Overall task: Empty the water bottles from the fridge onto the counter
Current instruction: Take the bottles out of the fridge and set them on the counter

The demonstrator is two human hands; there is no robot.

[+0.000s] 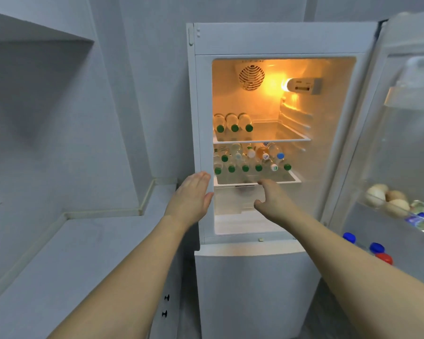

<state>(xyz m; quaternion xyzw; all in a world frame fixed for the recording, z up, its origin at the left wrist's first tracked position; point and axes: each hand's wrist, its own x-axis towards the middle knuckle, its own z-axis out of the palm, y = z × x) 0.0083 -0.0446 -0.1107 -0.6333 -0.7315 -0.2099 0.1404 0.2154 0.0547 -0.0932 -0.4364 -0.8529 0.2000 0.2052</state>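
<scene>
Both hands empty, fingers loose — left hand (194, 192) beside the fridge (203, 99) edge, right hand (271, 201) below the bottles (245, 165) (lower shelf).

Above both hands, the fridge's upper shelf (279, 138) carries three green-capped bottles (234, 122) lying at its left; the lower shelf (294, 179) just beyond the fingertips holds many bottles (251, 159).

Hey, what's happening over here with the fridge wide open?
A person is reaching both bare hands into the open fridge. The left hand is flat and open at the frame; the right hand reaches below the lower shelf of green-capped bottles. Neither holds anything yet. The counter has no bottles.
</scene>
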